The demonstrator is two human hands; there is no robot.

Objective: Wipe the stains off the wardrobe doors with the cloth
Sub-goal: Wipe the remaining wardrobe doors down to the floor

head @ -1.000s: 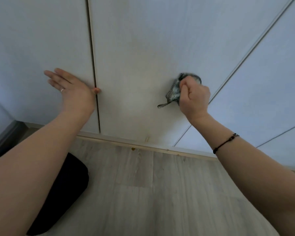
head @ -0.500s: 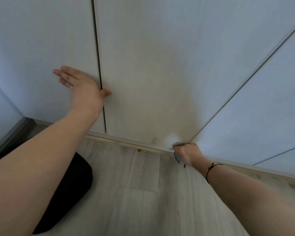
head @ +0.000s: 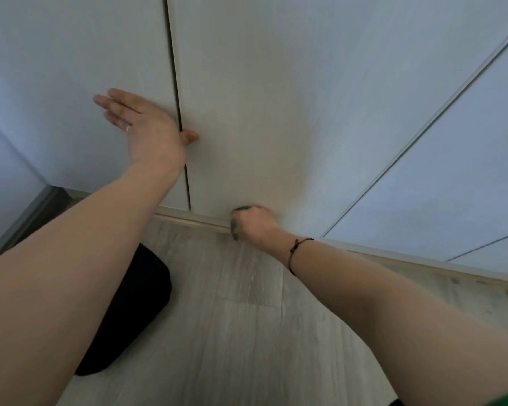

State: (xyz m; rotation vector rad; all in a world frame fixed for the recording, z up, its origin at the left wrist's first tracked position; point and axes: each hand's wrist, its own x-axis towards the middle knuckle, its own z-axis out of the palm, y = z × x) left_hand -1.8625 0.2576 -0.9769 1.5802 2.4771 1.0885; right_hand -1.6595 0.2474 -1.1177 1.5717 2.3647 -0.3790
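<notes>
Now my left hand (head: 147,133) lies flat and wide against the left door (head: 71,68), fingers straight and close together, pointing up and to the left. A thin pale ring (head: 128,128) shows on one finger. My thumb reaches across the dark, narrow gap (head: 175,83) between the doors, and its tip touches the middle door (head: 261,98). Both panels are smooth, matte and off-white with only a faint grain; the middle one looks a little creamier low down.

My right hand (head: 255,224) is curled into a fist round the cloth (head: 234,230) and holds it at the bottom edge of the middle door, just above the light wooden base strip (head: 188,218) that runs along the foot of the wardrobe. Most of the cloth is hidden in my fist. Only dark grey, soft-looking lumps peep out at the top and left of my knuckles, too blurred for me to tell the weave. A thin dark cord bracelet (head: 298,247) circles my right wrist.

Further along, the right door (head: 452,156) is a cooler bluish white, edged by a slim straight line. Below, the floor (head: 247,332) is pale grey planks with streaky wood grain. A black cushion (head: 135,303) with rounded corners lies on it, partly under my left forearm.
</notes>
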